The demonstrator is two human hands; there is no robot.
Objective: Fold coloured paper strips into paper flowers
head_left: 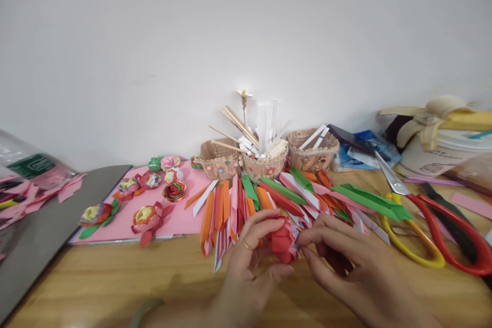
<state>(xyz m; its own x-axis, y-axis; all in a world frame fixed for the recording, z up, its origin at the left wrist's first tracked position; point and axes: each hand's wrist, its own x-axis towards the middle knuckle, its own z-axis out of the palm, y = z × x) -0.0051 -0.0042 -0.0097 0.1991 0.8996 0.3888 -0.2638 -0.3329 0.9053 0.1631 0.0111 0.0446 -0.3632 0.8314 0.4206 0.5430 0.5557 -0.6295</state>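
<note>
A red and pink folded paper flower is held above the front of the wooden table. My left hand, with a ring on one finger, is closed around its left side. From the right, my right hand pinches at the flower's lilac edge with thumb and fingertips. Just behind both hands lies a spread of folded paper strips in orange, pink, white, red and green. Finished-looking paper flowers, such as an orange and yellow one, rest on a pink sheet to the left.
Three small woven baskets stand by the wall, holding sticks and white tubes. On the right are red-handled scissors, yellow-handled scissors, a phone and a banana peel. A plastic bottle lies at left.
</note>
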